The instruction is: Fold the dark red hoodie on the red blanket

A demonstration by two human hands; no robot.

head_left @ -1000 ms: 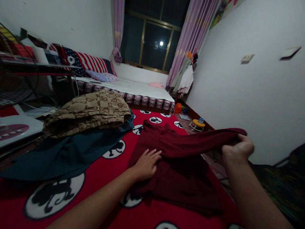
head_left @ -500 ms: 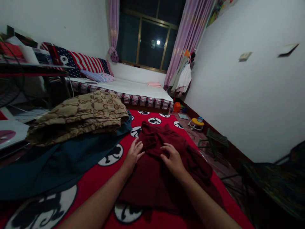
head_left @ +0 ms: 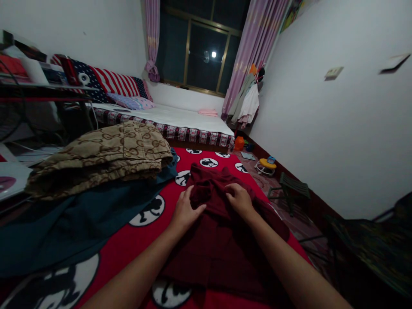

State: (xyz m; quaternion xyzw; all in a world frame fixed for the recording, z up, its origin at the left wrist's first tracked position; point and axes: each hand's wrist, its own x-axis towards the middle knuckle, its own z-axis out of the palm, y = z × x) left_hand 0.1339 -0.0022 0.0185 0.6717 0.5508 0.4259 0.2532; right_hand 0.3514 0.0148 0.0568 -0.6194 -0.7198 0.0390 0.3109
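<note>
Our L grip (head_left: 184,211) is loose, thumb & fingers apart by the bunched sleeve (head_left: 201,194); R grip (head_left: 240,201) curls on the dark red top (head_left: 215,244), we can't tell if pinching. Top lies on the red blanket (head_left: 128,251), right of the tan trousers (head_left: 128,146) & blue-green cloth (head_left: 99,219). If we tug w/ 1 side unheld, folds could skew; too far R, it may slip off the blanket's edge

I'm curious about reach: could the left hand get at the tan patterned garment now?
Probably yes: the tan patterned garment lies uncovered atop the teal cloth, to the left of the left hand, with nothing standing between them.
</note>
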